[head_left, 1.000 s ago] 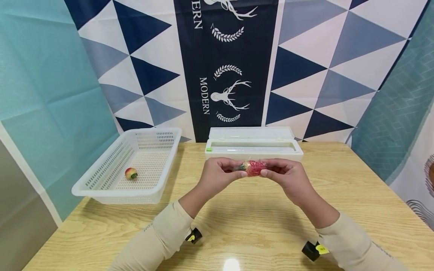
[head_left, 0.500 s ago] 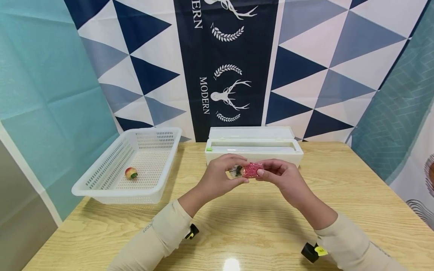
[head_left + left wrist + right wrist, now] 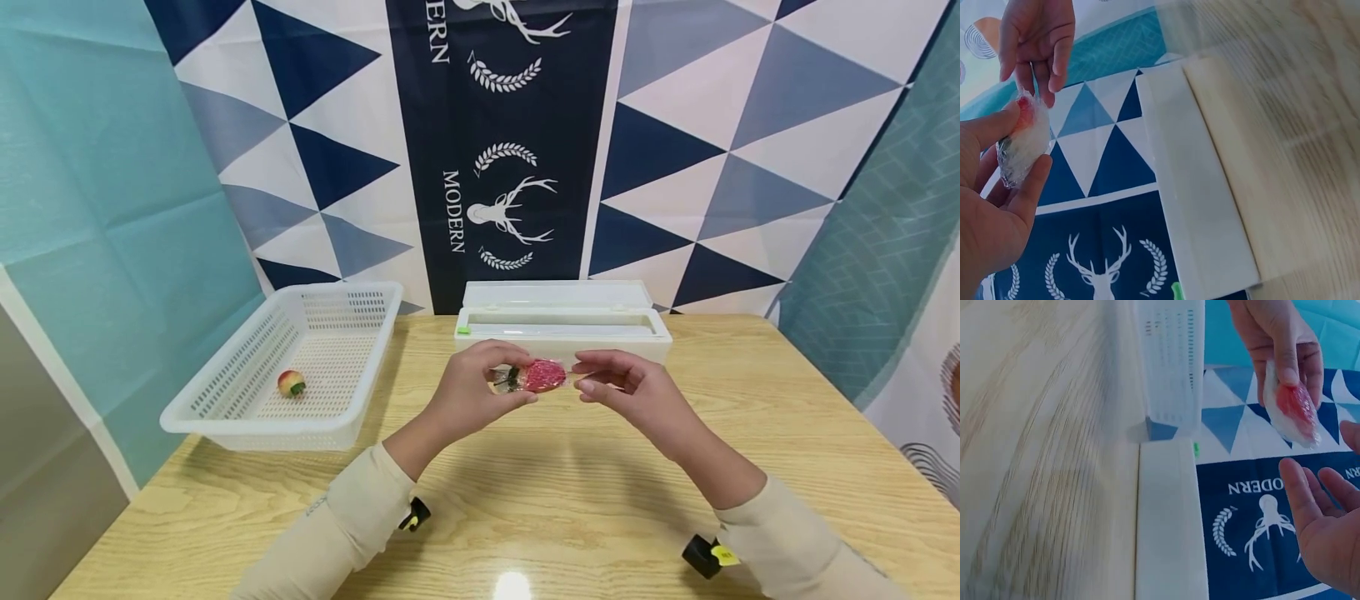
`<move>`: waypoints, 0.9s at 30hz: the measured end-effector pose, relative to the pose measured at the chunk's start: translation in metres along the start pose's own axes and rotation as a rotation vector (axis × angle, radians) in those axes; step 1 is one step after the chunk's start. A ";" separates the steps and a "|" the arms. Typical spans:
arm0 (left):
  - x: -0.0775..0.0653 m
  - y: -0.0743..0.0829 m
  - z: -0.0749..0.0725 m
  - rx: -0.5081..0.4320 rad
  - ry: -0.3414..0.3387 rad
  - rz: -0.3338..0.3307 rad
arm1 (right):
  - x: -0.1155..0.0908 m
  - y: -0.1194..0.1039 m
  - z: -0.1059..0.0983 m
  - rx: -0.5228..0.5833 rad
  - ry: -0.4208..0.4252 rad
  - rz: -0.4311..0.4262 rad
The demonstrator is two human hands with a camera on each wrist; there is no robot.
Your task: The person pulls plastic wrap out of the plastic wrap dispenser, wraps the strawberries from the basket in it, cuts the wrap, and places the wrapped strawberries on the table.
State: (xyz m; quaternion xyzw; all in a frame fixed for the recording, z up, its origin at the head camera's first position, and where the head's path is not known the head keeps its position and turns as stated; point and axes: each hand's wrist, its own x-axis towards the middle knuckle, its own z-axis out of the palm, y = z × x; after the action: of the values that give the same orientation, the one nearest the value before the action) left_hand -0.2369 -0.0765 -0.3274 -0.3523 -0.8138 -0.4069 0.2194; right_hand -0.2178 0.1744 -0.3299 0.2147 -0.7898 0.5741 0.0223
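Observation:
My left hand (image 3: 472,383) pinches a red fruit (image 3: 544,376) wrapped in clear plastic film, with dark green leaves at its left end. In the left wrist view the thumb and fingers press the crinkled film (image 3: 1030,145) from both sides. Just off the fruit's red end, my right hand (image 3: 637,392) has its fingers loosely bent and parted. A gap shows between those fingers and the wrapped fruit (image 3: 1296,409) in the right wrist view. The fruit is held up above the table.
A white slotted basket (image 3: 258,427) on the left holds one small red-and-yellow fruit (image 3: 291,384) with green leaves. At the back stands a long white box (image 3: 562,343), lid raised, with a green tab (image 3: 463,331). The wooden table (image 3: 525,483) reaches the patterned backdrop.
My right hand has let go of the fruit's red end and drawn a little to the right. The left hand has shifted its grip and carries the wrapped fruit slightly left.

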 end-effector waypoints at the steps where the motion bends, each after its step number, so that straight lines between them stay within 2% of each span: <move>1: -0.001 -0.001 -0.001 0.004 0.001 -0.011 | 0.000 0.001 -0.001 -0.045 0.000 -0.018; 7: -0.007 -0.008 -0.008 0.005 0.012 -0.097 | -0.003 0.006 -0.003 -0.345 0.015 -0.195; 10: -0.011 -0.011 -0.011 -0.028 0.022 -0.138 | -0.005 0.008 -0.003 -0.436 0.031 -0.264; 14: -0.016 -0.015 -0.014 -0.037 0.036 -0.183 | -0.007 0.010 -0.003 -0.490 0.046 -0.286; 22: -0.024 -0.023 -0.016 -0.052 0.084 -0.273 | -0.010 0.013 -0.003 -0.519 0.053 -0.296; 27: -0.028 -0.028 -0.018 -0.013 0.096 -0.328 | -0.012 0.016 -0.006 -0.568 0.058 -0.286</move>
State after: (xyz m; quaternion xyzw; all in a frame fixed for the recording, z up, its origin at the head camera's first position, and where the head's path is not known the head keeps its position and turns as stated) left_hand -0.2387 -0.1141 -0.3495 -0.1965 -0.8462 -0.4589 0.1863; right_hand -0.2140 0.1873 -0.3458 0.2923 -0.8793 0.3276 0.1844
